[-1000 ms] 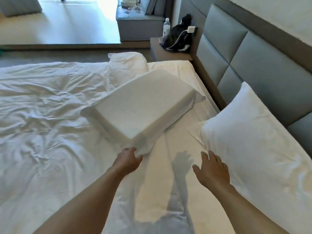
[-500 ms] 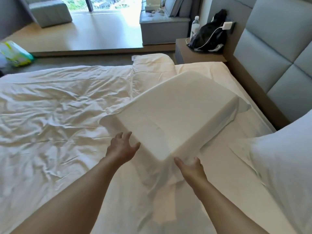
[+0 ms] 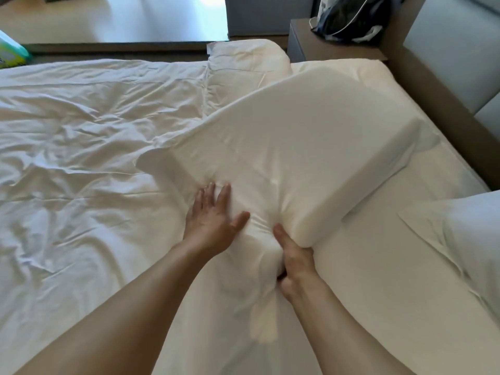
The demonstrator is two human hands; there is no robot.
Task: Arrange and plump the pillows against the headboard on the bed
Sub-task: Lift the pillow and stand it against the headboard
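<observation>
A thick, blocky white foam pillow (image 3: 311,147) lies at an angle across the middle of the bed. My left hand (image 3: 213,215) presses flat on its near end, fingers spread. My right hand (image 3: 295,255) grips the pillow's near corner and the loose end of its case. A soft white pillow (image 3: 470,239) lies at the right edge, near the grey padded headboard (image 3: 446,50). A third white pillow (image 3: 246,63) sits at the far side of the bed, partly hidden behind the foam pillow.
A rumpled white duvet (image 3: 81,147) covers the left half of the bed. A bedside table (image 3: 324,47) with a black bag (image 3: 349,17) stands at the far end by the headboard. A green package (image 3: 10,52) lies on the floor at left.
My left hand went from hovering at the foam pillow's edge to pressing flat on it. My right hand closed on the near corner. The view has tilted down and closer.
</observation>
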